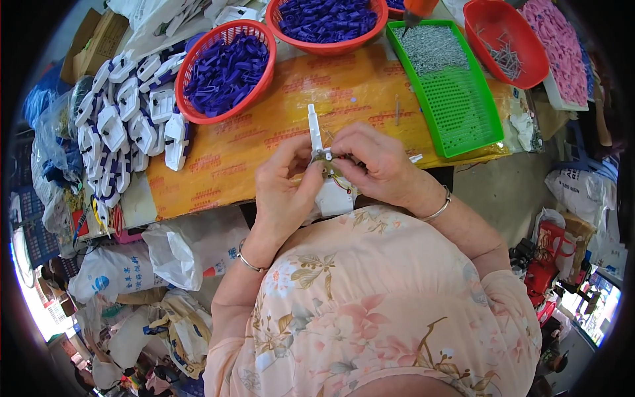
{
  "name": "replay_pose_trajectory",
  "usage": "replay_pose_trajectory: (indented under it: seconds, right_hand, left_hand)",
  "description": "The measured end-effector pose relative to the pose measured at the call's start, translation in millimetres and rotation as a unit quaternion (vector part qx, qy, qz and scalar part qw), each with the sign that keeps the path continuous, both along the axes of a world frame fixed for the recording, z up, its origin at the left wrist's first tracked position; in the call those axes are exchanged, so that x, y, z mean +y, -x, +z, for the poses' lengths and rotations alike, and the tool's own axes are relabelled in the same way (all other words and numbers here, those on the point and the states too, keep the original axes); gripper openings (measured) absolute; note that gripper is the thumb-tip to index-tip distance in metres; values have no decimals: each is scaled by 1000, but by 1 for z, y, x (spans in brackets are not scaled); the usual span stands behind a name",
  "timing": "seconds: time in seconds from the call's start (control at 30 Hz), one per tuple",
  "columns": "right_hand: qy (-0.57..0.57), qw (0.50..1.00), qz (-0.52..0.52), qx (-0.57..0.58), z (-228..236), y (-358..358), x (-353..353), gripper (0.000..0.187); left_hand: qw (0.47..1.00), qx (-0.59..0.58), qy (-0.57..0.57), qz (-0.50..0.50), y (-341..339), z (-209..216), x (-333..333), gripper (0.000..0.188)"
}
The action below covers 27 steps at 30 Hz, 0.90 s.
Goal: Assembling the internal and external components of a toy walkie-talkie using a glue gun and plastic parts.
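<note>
Close to my body, at the table's near edge, a white plastic housing [336,198] with a long narrow arm [314,126] points away from me. My left hand [286,182] is closed on it, thumb and fingers pinching around its middle. From the other side my right hand [383,165] is closed in a pinch at the same spot. Whatever tiny piece its fingertips hold is hidden. Thin reddish wires show on the housing just below the fingertips. A small white piece [415,159] lies beside my right hand.
Red baskets of purple plastic parts [228,76] stand at the back. Farther right are a green tray [463,112] of metal pins, an orange-handled tool [418,9] and a red bowl [512,49] of pins. White-and-purple assembled pieces [126,126] pile up left. One pin [397,109] lies on the yellow-covered table [218,175].
</note>
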State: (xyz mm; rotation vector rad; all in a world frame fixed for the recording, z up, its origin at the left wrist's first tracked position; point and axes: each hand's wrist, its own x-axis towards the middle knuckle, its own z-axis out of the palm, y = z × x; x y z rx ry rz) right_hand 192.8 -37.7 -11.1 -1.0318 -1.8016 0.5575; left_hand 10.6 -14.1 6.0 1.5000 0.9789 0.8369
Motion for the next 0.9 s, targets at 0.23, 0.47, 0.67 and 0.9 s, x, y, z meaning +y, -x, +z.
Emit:
replay_pose_trajectory:
  seconds: [0.23, 0.47, 0.67, 0.9]
  right_hand:
    - [17, 1000, 3, -1, -2, -1, -1, 22]
    - [79, 996, 0, 47, 18, -13, 20, 19]
    - [71, 964, 100, -234, 10, -24, 49, 22]
    - [51, 938, 135, -314, 7, -25, 59, 12]
  left_hand:
    - [999, -34, 27, -5, 0, 0, 1, 29]
    - [980, -75, 185, -21, 8, -2, 9, 39]
    - [968, -137, 197, -78, 13, -10, 14, 50]
    - [963, -140, 216, -82, 13, -11, 16, 51]
